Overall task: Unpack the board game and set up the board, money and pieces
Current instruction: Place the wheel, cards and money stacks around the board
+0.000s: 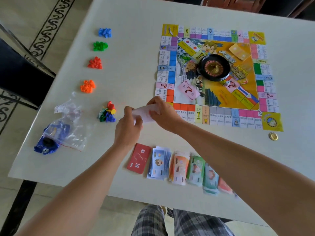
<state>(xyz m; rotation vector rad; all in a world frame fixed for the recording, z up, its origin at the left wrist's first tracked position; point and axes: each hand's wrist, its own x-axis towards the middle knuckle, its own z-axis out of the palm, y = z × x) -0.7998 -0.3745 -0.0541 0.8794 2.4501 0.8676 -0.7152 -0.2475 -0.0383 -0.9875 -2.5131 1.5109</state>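
The game board [216,77] lies flat on the white table [119,68], with a black roulette wheel [213,68], a pink card stack [188,91] and a yellow card stack [239,51] on it. Both hands hold a pale pink stack of cards [144,114] just off the board's near left corner: my left hand [129,126] grips its near end, my right hand [162,111] its far end. Sorted money piles [185,167] and a red card stack [139,158] line the near edge. Blue [105,32], green [100,46], red [95,63] and orange [87,86] piece piles run down the left.
A mixed pile of pawns [108,112] sits left of my hands. Empty clear bags [68,126] and a blue pouch [47,142] lie near the table's left edge. A gold coin [273,136] rests by the board's near right corner. Dark chairs stand at left.
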